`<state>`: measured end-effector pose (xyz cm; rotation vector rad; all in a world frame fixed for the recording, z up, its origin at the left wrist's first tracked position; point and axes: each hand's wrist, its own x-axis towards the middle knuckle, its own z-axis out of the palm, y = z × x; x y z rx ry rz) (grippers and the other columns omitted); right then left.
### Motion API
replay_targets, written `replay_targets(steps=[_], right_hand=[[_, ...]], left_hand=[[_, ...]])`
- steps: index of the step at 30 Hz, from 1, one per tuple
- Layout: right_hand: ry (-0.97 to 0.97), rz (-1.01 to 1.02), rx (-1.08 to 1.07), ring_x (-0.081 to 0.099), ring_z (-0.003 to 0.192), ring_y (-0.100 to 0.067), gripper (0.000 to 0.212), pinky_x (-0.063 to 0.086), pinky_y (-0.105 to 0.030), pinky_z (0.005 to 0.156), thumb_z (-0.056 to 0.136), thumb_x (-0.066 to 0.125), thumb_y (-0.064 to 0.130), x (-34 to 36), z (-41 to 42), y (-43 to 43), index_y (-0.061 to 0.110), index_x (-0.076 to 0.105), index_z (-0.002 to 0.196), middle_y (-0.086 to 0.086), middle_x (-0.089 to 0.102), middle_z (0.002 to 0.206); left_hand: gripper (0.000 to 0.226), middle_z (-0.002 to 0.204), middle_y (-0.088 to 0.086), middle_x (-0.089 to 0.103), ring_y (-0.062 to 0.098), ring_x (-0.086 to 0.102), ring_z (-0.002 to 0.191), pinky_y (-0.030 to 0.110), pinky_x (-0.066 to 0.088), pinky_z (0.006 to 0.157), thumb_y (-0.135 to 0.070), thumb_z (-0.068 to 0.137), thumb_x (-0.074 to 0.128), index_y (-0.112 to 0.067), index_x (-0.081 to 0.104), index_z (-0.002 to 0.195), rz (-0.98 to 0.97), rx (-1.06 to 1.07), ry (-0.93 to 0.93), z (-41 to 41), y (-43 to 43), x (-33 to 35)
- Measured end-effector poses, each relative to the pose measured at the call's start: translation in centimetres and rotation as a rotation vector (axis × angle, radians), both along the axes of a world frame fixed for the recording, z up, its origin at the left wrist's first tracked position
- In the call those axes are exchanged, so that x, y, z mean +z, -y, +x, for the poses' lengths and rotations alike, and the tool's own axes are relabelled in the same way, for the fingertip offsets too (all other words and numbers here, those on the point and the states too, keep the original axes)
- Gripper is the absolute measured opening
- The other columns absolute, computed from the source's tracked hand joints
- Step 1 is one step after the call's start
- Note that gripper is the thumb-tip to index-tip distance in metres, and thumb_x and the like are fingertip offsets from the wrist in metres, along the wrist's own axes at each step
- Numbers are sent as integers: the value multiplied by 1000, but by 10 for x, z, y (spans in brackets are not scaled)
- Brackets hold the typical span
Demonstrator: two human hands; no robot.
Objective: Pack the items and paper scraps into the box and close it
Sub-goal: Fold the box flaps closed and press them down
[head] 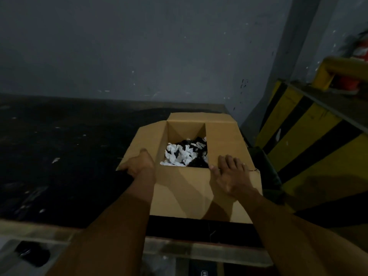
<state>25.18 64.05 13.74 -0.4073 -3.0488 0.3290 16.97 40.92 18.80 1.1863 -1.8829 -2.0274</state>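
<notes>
Head view — left hand (139,165) grips the left flap (147,140) at its outer edge; right hand (233,177) lies flat, fingers spread, on the right flap (223,140). Under both, the box (185,192) sits on the desk (59,156). Just beyond the hands: paper scraps (179,154) over dark items (199,163). Card likely light, stiff, crease-prone — fold by flap edges.

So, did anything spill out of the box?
Yes. A few white paper scraps lie loose on the dark table, left of the box, not inside it with the others. Nothing else stands out.
</notes>
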Motion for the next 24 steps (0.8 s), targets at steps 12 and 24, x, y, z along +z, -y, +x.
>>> replay_targets(steps=[12,24], right_hand=[[92,-25,-38,4,147,-24,66,6,-45,116,96,14,63,10,6,7,29,12,152,2,6,162],[77,-122,71,39,131,-34,37,32,-37,104,102,38,33,37,-59,-38,10,50,130,-16,46,137]], left_hand=[[61,134,5,47,24,48,118,41,43,97,-64,89,34,-21,55,126,-1166,-1051,-634,10,-23,-31],[35,131,10,54,27,53,117,38,42,101,-25,97,41,-13,59,125,-1260,-1365,-403,-76,-52,-19]])
